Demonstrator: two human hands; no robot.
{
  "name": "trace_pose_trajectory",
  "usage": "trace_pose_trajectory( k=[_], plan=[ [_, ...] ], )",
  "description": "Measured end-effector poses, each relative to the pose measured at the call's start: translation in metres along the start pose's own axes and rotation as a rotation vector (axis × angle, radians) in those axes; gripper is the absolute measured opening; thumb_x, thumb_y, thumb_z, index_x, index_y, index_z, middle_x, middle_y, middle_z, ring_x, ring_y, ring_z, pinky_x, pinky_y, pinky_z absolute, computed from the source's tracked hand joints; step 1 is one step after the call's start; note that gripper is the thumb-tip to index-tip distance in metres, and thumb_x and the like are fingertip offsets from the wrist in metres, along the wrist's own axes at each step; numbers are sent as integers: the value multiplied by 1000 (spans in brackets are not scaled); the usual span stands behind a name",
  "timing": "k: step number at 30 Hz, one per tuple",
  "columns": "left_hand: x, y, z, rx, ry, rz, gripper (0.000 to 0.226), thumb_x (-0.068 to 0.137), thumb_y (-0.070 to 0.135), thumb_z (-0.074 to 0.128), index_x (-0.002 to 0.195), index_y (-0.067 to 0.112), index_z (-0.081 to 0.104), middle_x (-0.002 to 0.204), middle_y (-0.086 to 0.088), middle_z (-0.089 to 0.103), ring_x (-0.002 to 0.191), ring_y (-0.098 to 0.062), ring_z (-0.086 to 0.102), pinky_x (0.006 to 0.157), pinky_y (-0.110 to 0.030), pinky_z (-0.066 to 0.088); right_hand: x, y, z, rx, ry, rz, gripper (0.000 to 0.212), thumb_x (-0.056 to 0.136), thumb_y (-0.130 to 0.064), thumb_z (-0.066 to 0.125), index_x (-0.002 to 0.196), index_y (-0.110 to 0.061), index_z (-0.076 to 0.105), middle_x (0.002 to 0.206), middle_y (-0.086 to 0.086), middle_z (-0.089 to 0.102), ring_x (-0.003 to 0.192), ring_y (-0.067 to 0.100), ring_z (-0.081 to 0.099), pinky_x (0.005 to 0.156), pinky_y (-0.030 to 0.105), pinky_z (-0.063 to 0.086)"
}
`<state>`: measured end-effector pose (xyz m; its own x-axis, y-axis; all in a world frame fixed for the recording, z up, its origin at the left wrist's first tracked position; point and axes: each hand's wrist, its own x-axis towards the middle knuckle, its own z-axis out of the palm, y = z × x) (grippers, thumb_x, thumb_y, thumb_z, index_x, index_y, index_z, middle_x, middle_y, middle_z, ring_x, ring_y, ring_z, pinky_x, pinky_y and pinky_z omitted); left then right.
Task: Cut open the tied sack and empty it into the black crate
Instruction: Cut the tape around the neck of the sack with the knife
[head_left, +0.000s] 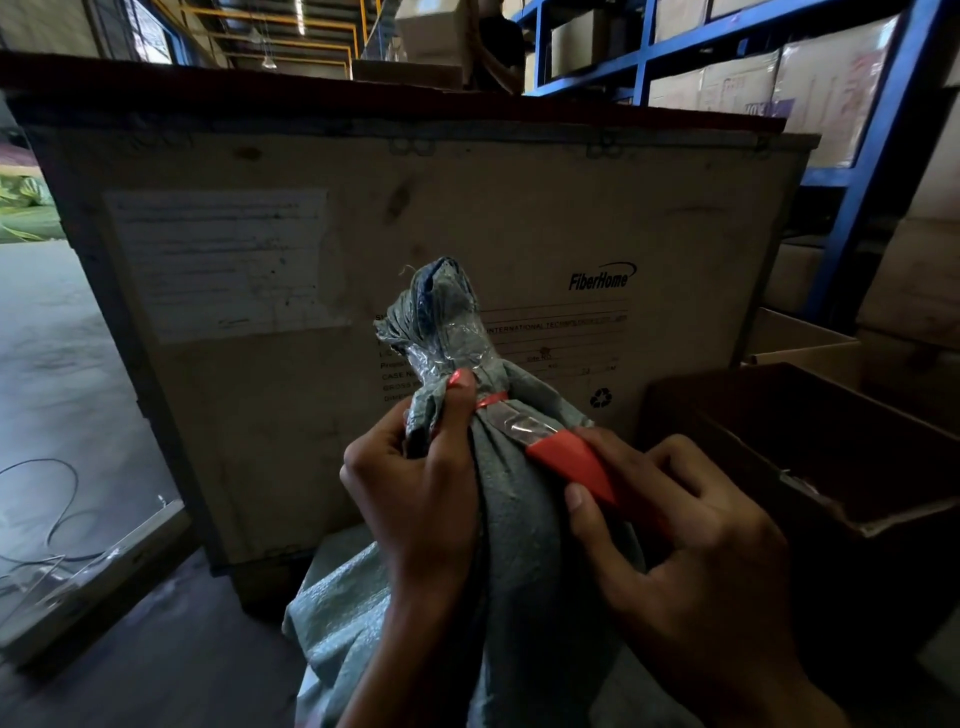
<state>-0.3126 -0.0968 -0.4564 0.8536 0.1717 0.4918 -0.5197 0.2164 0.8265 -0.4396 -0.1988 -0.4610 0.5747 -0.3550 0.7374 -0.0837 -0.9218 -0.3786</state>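
Right hand (691, 525) is closed around a red-handled knife (571, 462), thumb along the handle. Knife lies diagonally, handle at lower right, blade (514, 418) aimed up-left, flat against the neck of the sack. Blade tip sits at the red tie (491, 401) wound round the neck; can't tell whether it has cut in.

Left hand (415, 483) is clamped on the sack (524, 545) just below the tie, on the left side of the neck, thumb pressed up to the tie. Hands are close together, sack between them.

Sack is grey-green woven material, standing upright in the centre foreground, long axis vertical, gathered top pointing up. Clear tape (452, 348) wraps the bunched top above the tie.

Right of the sack: a dark open box (810, 441), brownish in this light; can't tell its contents.

Directly behind the sack: a big wooden crate (363, 218). It carries a "FiberHome" logo (601, 276), a line reading "INTERNATIONAL TECHNOLOGIES", partial form fields ("CASE N…", "GROSS…"), a recycling symbol (600, 398) and a white paper label (223, 260) too blurred to read.

Far right: blue shelving (878, 130) stacked with cardboard cartons. Far left: concrete floor (62, 364) with a loose cable (62, 493).
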Motion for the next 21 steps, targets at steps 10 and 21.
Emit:
trace_pose_trajectory(
  k=[10,21],
  plan=[
    [0,-1,-1,54,62,5,56,84,39,75,54,-4,56,60,-36,51,54,-17,40,48,-46,44,-3,0,3,38,17,34,45,85,-57,53,127,-42,61,84,-7,53,71,12,56,60,35,53],
    [-2,0,0,33,38,-34,53,84,43,74,57,-2,64,61,-32,59,53,-15,46,49,-45,47,-2,3,5,28,18,37,45,85,-58,52,127,-42,58,86,-6,56,74,13,57,60,37,55]
  ],
)
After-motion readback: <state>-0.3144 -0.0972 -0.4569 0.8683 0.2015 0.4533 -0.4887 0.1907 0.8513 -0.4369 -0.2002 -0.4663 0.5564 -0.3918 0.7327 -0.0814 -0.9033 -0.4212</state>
